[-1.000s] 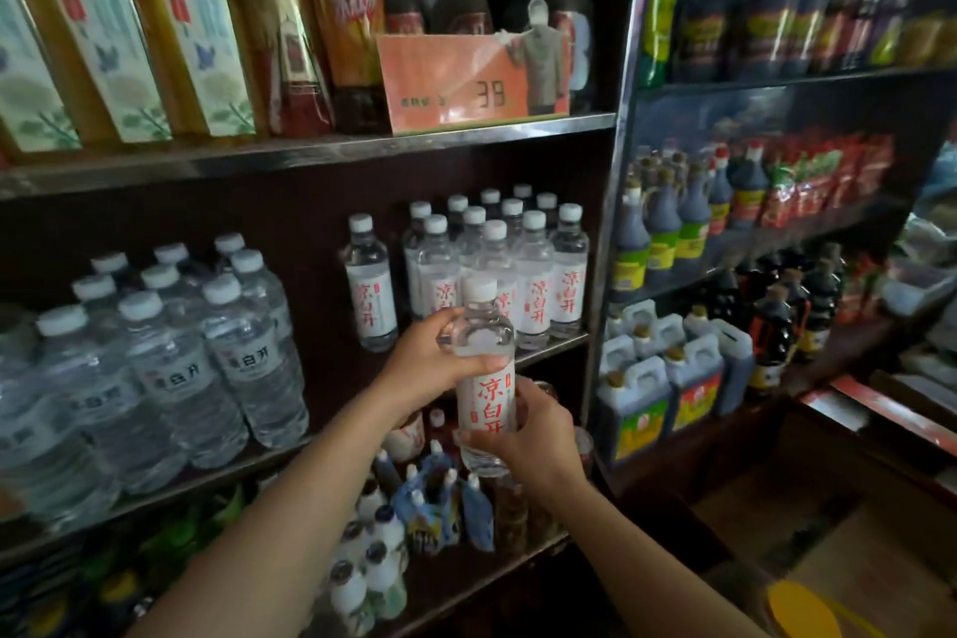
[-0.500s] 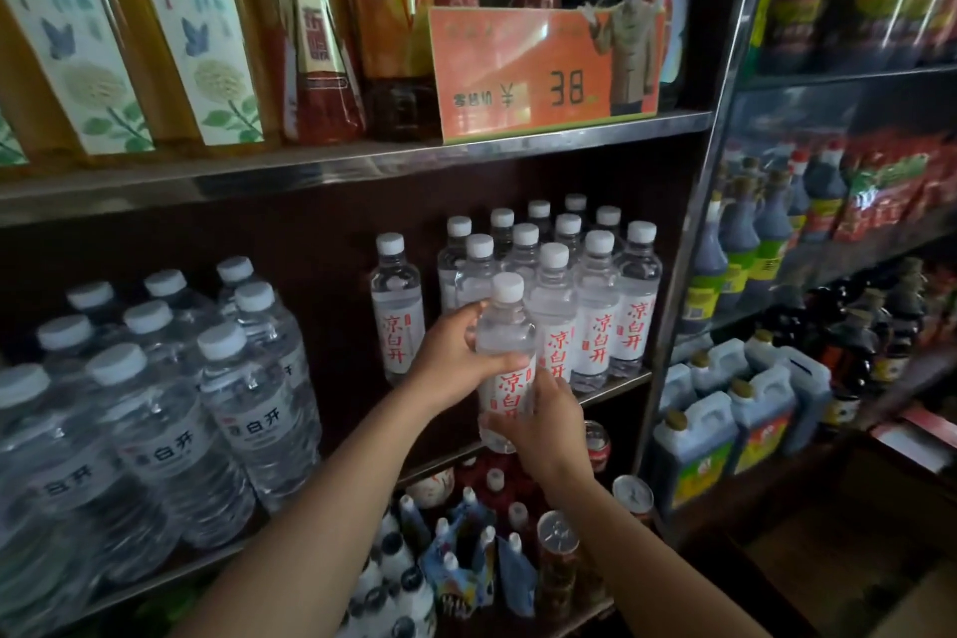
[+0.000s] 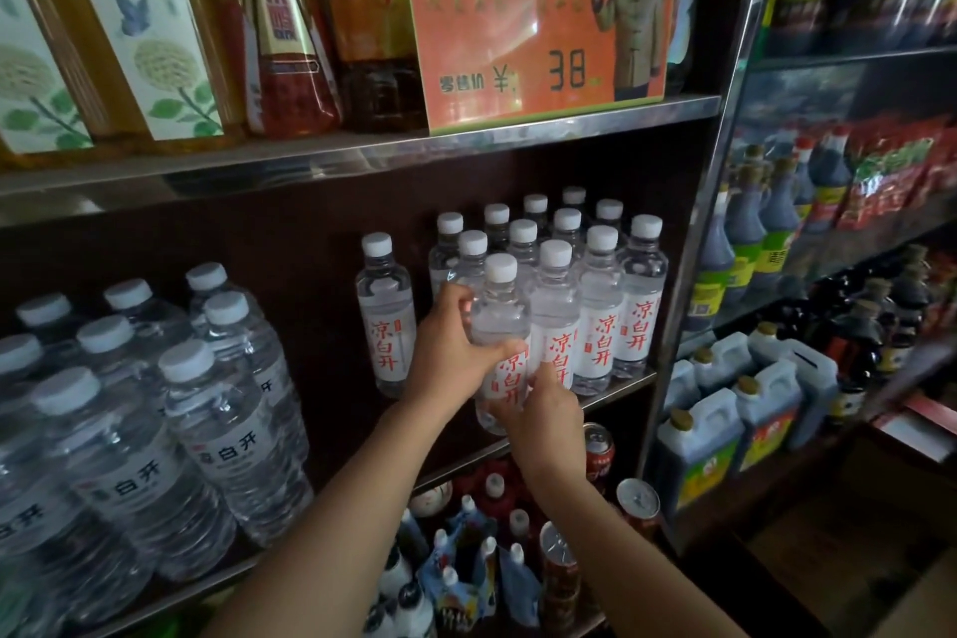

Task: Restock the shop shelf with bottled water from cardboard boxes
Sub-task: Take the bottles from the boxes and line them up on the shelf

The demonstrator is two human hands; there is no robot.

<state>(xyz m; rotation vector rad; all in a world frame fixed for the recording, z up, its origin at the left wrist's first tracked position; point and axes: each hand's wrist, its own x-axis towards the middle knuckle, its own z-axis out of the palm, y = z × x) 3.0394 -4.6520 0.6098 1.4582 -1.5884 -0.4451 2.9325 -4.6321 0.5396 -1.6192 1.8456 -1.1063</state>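
Both hands gripped one clear plastic white-capped water bottle [image 3: 499,326] upright at the dark shelf's front edge [image 3: 624,386]: left hand [image 3: 449,352] around its shoulder, right hand [image 3: 541,412] around its base.

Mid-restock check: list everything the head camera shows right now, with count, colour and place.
Held water bottle: one, clear, white cap, red lettering, at middle shelf front.
Small water bottles: over a dozen, same kind, middle shelf, right.
Large water bottles: several, clear, white caps, left.
Price card: one, orange, marked 38, top shelf.
Boxed bottles: several, top shelf, left.
Cans: a few, red, lower shelf.
Jugs: several, dark, right unit.
Left hand: grips the held bottle's side.
Right hand: grips its lower part.
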